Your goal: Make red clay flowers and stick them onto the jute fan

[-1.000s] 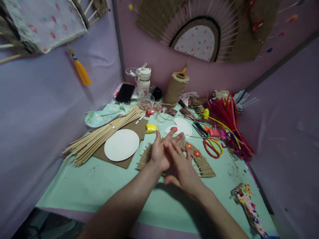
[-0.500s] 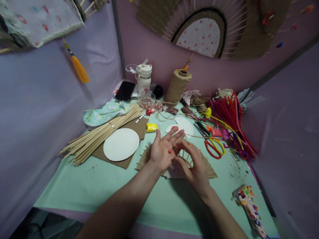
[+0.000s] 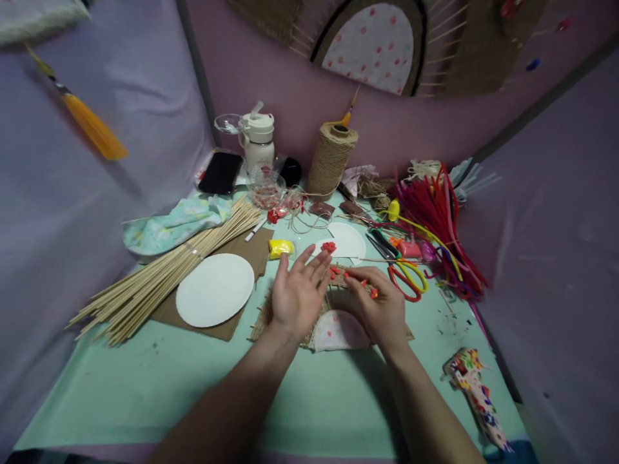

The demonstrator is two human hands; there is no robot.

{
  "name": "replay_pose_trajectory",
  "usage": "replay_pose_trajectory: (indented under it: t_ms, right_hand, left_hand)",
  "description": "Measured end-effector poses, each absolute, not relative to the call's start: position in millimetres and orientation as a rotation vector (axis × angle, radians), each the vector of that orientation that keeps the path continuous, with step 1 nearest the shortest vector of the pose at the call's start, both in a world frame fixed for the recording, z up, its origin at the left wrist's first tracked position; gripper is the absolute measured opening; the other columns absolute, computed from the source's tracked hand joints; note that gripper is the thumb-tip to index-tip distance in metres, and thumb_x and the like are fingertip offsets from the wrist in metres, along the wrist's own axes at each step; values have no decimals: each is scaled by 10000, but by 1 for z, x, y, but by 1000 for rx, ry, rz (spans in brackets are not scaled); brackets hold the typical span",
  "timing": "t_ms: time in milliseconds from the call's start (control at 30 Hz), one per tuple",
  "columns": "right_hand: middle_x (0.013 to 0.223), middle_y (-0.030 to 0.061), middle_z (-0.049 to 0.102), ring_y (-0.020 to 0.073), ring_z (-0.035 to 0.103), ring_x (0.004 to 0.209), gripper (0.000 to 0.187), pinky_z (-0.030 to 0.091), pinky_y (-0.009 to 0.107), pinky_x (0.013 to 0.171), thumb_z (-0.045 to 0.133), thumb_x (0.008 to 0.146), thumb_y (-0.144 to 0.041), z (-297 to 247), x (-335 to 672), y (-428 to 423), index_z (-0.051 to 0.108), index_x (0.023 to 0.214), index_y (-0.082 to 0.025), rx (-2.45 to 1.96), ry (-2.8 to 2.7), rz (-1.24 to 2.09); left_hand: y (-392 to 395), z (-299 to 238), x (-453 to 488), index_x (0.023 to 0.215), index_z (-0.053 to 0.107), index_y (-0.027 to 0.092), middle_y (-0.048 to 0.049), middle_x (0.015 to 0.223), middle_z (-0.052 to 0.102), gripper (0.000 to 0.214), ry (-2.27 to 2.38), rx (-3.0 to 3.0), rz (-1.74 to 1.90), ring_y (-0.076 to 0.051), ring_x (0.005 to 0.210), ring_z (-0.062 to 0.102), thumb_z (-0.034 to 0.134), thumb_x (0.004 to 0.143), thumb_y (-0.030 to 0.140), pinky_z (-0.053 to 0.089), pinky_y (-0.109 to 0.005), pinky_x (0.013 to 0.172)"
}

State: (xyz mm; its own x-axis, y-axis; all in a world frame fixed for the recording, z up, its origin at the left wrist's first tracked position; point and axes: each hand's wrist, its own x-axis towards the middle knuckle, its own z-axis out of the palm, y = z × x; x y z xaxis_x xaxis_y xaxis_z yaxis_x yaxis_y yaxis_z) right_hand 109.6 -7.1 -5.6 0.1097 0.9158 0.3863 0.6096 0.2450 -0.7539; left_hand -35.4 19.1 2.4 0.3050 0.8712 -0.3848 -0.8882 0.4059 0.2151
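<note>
A half-round woven jute fan piece [image 3: 264, 316] with stick spokes and a white dotted fabric centre [image 3: 338, 332] lies on the mint table cover [image 3: 159, 380]. My left hand [image 3: 297, 296] rests flat on its left part, fingers stretched out and apart, holding nothing. My right hand [image 3: 380, 306] is on the fan's right part with fingers curled, pinching a small red piece [image 3: 347, 276] at the fingertips. More small red bits [image 3: 333, 270] sit on the weave between the two hands.
A bundle of bamboo skewers [image 3: 164, 277], a white paper plate [image 3: 215, 298] on brown card and yellow clay [image 3: 280, 248] lie to the left. Behind are a small plate [image 3: 351, 240], twine spool [image 3: 331, 161] and bottle [image 3: 256, 138]. Scissors [image 3: 409, 280], pipe cleaners [image 3: 440, 219] and a patterned tool [image 3: 474, 393] lie right.
My hands, pressed palm on palm, came apart and showed a small red ball in the left palm. The left hand then turned down flat on the fan; the right fingers closed over the weave.
</note>
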Motion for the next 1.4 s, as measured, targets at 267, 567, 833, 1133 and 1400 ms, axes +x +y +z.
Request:
replay_pose_trajectory:
  t_ms: [267, 567, 833, 1133, 1400]
  right_hand:
    - [951, 70, 727, 238, 624, 891, 231, 428, 403, 812, 504, 952, -347, -35, 123, 11, 690, 1015, -224, -1680, -1834, 259]
    - [891, 40, 714, 230, 593, 883, 191, 361, 377, 793, 511, 961, -320, -39, 123, 11, 668, 918, -220, -1777, -1901, 243]
    - [922, 39, 693, 223, 568, 899, 183, 364, 360, 773, 523, 961, -304, -46, 124, 11, 680, 909, -224, -1757, -1924, 211]
    - [949, 42, 719, 215, 610, 904, 171, 393, 364, 793, 526, 959, -295, -46, 125, 10, 685, 962, -233, -1694, -1907, 198]
    - [953, 30, 705, 195, 618, 872, 100, 416, 350, 820, 537, 935, -235, -36, 123, 0, 606, 1007, -230, -1740, -1806, 157]
  left_hand:
    - [22, -5, -35, 1016, 655, 152, -106, 1022, 653, 334, 607, -157, 1210, -206, 1034, 633, 528, 864, 421, 497, -350, 969]
    - [24, -3, -32, 1003, 644, 139, -117, 1027, 636, 284, 732, -255, 1164, -210, 1025, 630, 487, 877, 340, 512, -345, 964]
    - [25, -5, -32, 987, 638, 141, -122, 1041, 633, 258, 756, -276, 1152, -205, 1016, 630, 485, 870, 313, 529, -321, 928]
    - [25, -3, -32, 964, 629, 124, -116, 1018, 630, 259, 765, -287, 1154, -207, 992, 634, 471, 877, 310, 538, -326, 901]
    - [26, -4, -32, 927, 624, 118, -116, 998, 629, 229, 771, -280, 1165, -211, 981, 636, 480, 867, 285, 544, -334, 894]
